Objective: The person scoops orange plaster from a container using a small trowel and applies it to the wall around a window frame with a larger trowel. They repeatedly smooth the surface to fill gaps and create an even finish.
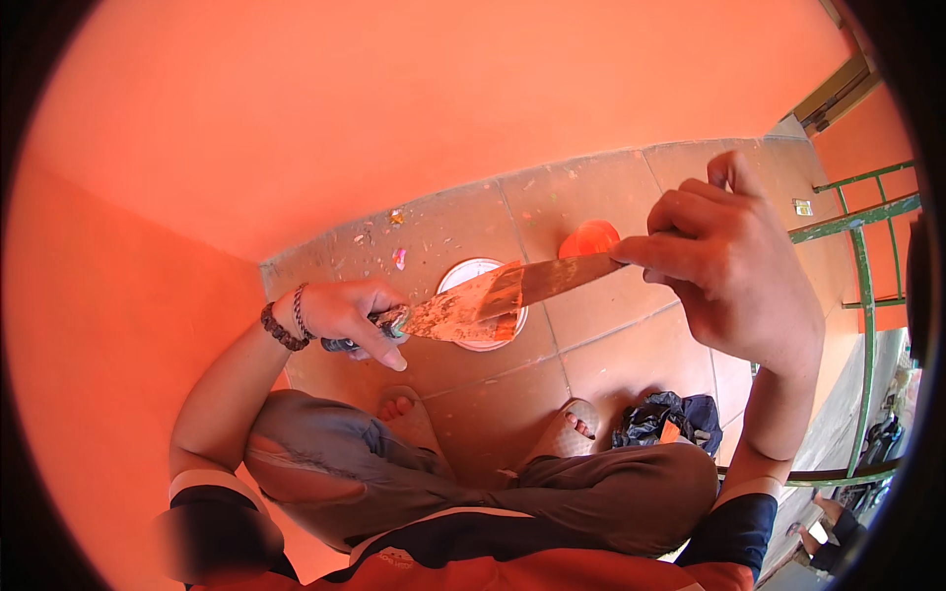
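My left hand (345, 317) is wrapped round the dark handle of a putty knife (455, 313), whose wide blade is smeared with orange and pale filler. The blade points right, in front of my chest and above the floor. At the other side, my right hand (724, 261) pinches the end of a flat brown strip (570, 278) between thumb and fingers. Its far end meets the front edge of the putty knife's blade. Whether that strip is a second scraper is not clear. Under the blades stands a round white tub (471, 269), partly covered by them.
Orange walls (414, 98) meet the tiled floor (631, 345) ahead and at left. A red-orange round object (588, 238) sits beyond the strip. Paint crumbs litter the wall's foot. At right are a green metal frame (867, 335), a black plastic bag (650, 421) and another person's limb (830, 509).
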Demonstrator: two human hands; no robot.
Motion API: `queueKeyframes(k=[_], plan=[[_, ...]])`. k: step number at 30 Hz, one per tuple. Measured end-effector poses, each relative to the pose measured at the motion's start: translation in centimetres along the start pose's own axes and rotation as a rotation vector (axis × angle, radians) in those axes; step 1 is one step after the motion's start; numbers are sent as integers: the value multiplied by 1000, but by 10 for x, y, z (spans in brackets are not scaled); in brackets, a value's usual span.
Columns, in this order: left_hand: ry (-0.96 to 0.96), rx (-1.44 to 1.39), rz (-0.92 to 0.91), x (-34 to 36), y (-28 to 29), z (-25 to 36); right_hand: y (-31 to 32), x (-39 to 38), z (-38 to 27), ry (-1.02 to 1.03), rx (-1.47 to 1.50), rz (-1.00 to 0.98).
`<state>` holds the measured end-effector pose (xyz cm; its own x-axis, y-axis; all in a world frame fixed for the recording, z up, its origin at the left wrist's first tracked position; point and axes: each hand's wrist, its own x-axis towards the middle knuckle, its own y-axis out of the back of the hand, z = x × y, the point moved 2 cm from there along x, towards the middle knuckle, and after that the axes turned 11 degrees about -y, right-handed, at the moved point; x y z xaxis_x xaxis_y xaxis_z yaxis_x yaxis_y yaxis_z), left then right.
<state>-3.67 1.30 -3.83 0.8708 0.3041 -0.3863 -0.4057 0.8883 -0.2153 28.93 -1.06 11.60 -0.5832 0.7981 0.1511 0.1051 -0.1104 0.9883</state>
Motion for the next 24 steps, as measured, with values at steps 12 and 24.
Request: queueKeyframes(k=[12,24], plan=[[22,-328,-190,-1,-8,-7,-16,35,29,-58,305,-452],[288,-253,-18,-20,-2,-12,-157,2,51,-248,1033,-665]])
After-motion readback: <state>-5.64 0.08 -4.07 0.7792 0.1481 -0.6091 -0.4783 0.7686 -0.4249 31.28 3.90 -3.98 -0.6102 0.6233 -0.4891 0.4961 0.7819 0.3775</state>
